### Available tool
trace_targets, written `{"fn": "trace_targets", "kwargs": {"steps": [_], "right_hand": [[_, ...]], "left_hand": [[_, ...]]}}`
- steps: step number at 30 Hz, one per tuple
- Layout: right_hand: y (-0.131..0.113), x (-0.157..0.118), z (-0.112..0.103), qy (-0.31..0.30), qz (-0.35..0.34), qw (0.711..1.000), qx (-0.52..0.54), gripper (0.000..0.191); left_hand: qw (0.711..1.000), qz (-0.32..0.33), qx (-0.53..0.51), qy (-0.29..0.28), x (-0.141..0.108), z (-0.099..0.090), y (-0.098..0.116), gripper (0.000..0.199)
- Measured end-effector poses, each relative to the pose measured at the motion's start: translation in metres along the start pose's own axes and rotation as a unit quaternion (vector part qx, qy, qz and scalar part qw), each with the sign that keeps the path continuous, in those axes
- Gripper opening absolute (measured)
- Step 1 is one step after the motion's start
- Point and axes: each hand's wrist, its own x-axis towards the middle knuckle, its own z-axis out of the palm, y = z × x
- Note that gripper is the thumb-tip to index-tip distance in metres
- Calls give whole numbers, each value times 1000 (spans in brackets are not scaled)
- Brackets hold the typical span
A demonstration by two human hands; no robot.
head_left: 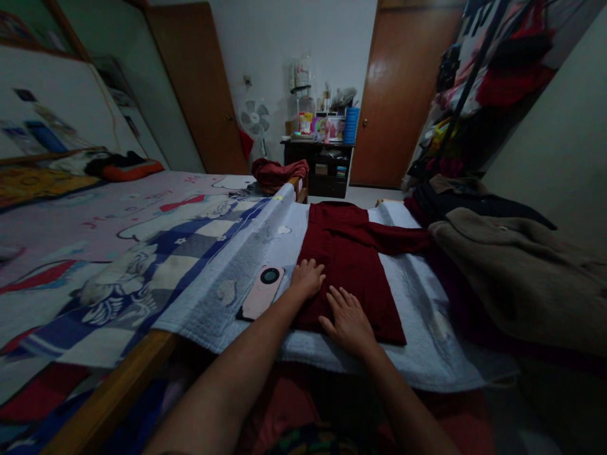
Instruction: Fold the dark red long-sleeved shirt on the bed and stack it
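A dark red garment point(351, 265) lies flat on a light blue quilted cloth point(284, 240), with one sleeve stretched out to the right. My left hand point(308, 278) rests on the garment's left edge, fingers a little apart. Lower down and to the right, my right hand point(348, 319) lies on the garment's lower part with its fingers spread. Neither hand grips anything. Just left of my left hand is a pink phone point(263, 291) with a round black camera ring, lying on the quilted cloth.
A bed with a patterned cover point(142, 253) fills the left. Folded clothes, a grey-brown coat point(516, 272) on top, are piled at right. Behind stand a fan point(256, 118), a dark shelf point(317, 167) and a wooden door point(398, 95). A red cloth point(279, 174) lies at the bed's corner.
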Motion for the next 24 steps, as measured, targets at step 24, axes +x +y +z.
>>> {"fn": "trace_targets", "kwargs": {"steps": [24], "right_hand": [[1,-1,1,5,-1,1000,9,68]], "left_hand": [[993,-50,-103,9,1,17,-12,44]]}}
